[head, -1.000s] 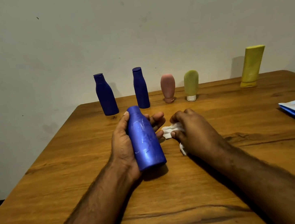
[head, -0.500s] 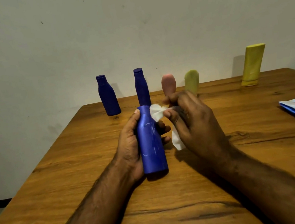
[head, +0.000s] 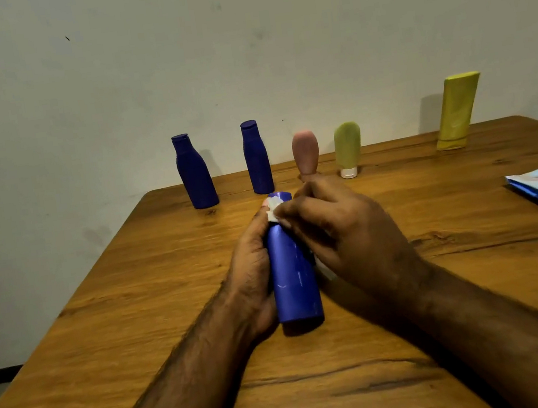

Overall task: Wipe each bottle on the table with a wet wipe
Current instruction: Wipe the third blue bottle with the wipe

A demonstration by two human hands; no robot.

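Bottle, glossy blue plastic with faint pale scuffs, stands near the middle of the wooden table, left hand wrapped around its body, right hand pinching a crumpled white wet wipe against its neck.

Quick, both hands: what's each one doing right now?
Left hand: grips the upright blue plastic bottle.
Right hand: pinches a crumpled white wet wipe against the bottle's neck.

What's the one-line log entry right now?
left hand grips blue bottle | right hand presses wet wipe at neck
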